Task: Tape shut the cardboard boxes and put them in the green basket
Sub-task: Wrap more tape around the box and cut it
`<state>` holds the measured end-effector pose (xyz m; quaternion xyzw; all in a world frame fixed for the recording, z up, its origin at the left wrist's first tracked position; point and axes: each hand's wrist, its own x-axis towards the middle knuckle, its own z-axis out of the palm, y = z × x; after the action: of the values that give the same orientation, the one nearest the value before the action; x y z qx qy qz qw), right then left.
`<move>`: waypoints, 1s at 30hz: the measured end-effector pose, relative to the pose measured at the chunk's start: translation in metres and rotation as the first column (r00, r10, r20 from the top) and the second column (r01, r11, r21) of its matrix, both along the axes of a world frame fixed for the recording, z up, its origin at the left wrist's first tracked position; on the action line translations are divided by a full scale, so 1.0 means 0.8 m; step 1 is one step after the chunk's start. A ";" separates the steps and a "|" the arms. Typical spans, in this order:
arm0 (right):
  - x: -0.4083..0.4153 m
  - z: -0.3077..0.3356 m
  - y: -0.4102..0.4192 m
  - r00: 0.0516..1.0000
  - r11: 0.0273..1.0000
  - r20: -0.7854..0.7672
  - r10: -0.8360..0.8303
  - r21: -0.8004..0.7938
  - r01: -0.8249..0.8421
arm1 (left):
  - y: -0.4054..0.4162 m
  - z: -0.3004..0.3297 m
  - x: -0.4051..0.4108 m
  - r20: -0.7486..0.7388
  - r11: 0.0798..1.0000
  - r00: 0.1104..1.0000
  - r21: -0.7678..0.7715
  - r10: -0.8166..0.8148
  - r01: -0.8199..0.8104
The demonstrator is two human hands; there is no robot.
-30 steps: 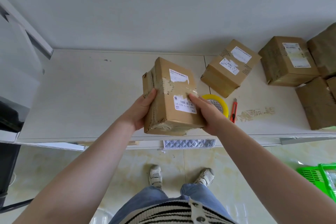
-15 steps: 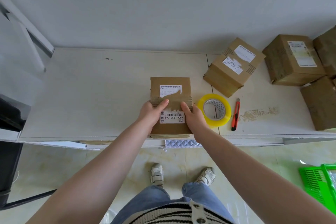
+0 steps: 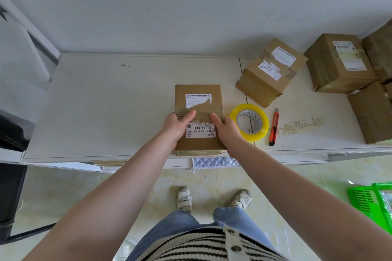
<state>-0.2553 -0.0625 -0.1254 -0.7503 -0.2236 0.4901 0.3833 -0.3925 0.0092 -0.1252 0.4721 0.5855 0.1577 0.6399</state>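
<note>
Thumbs of left hand (image 3: 174,126) and right hand (image 3: 227,129) press the box (image 3: 198,99) top, fingers seemingly wrapping its sides.

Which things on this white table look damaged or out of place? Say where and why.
The brown cardboard box under both hands has a torn white label and a strip of ripped, exposed corrugation across its top. Right of the red utility knife, brown torn-paper residue is stuck to the white table.
</note>
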 end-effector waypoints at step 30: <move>0.086 0.098 -0.031 0.973 0.975 -0.226 -0.044 0.201 0.091 | 0.008 0.145 0.033 -0.552 0.347 0.759 0.827 0.345 0.443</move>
<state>-0.1864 -0.0870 -0.0472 -0.6541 -0.2044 0.5303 0.4992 -0.3664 0.0160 -0.0094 0.7902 0.5514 0.2672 0.0103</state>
